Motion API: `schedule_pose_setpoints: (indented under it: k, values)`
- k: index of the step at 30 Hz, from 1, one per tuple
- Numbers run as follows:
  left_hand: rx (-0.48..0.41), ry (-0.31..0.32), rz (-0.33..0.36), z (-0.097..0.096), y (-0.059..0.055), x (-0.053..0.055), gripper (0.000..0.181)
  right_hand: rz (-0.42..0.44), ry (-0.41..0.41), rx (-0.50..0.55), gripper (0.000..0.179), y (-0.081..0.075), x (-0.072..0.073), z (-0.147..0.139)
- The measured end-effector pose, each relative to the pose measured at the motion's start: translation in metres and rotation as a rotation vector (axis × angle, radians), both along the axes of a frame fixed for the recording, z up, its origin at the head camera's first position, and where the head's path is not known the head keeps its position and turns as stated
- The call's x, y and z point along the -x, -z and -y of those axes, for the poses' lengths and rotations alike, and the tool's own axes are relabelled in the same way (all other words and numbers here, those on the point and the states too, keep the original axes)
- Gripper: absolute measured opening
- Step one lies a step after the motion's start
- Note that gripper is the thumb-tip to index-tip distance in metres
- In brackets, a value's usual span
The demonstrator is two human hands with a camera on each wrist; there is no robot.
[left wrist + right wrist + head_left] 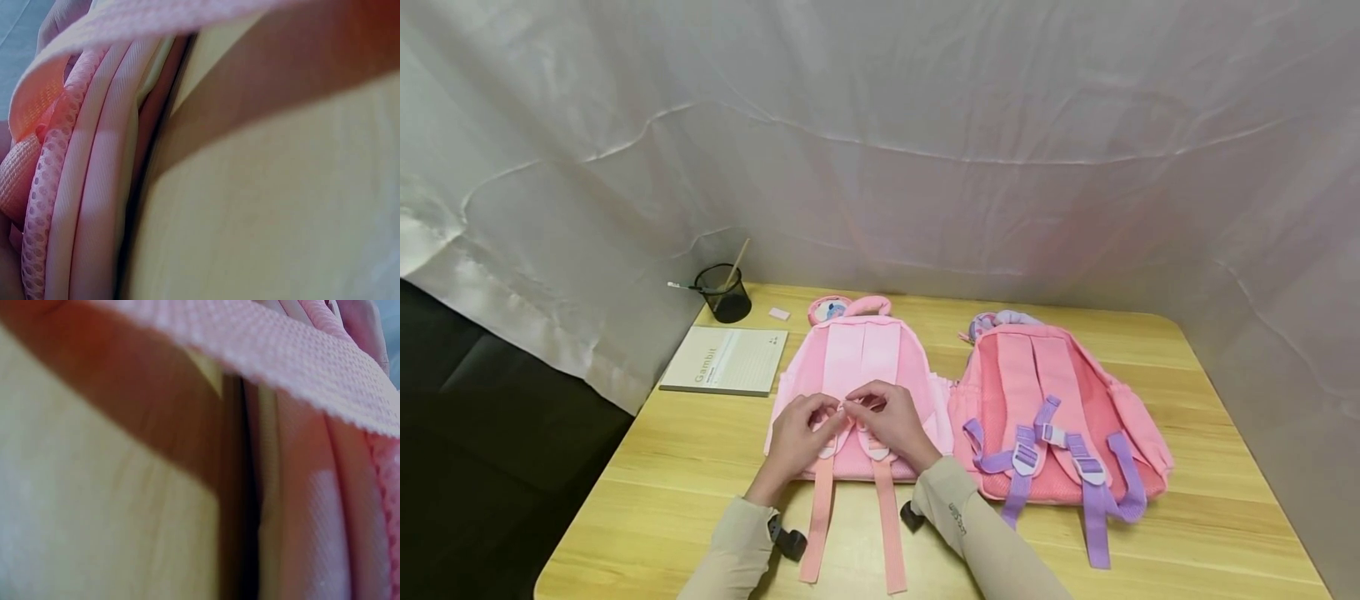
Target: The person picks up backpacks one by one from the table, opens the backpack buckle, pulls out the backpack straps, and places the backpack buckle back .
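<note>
Pinched small strap piece (842, 407) with left hand (797, 433) and right hand (891, 418) over pink backpack (880, 350), top near table's (670, 467) back edge. Judged as strap fastening or adjusting; next, probably needed careful aligning.

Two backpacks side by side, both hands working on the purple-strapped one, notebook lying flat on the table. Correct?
One error: the head view shows the left hand and right hand at the light-pink backpack, not the purple-strapped backpack. The rest stands.
</note>
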State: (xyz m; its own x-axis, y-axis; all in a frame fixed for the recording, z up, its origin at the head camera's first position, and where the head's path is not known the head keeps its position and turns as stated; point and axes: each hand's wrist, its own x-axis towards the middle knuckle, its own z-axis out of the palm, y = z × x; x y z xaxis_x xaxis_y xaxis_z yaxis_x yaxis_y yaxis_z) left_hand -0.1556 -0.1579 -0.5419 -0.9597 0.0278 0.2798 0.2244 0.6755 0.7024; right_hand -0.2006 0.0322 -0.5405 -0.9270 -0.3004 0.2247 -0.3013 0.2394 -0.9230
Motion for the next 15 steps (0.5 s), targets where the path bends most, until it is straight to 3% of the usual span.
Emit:
schedule_pose_setpoints:
  k: [15]
  values:
    - [-0.025, -0.001, 0.001, 0.0011, 0.0023, 0.0011, 0.015, -0.012, 0.007, -0.032, 0.011, -0.0005, 0.0007, 0.0]
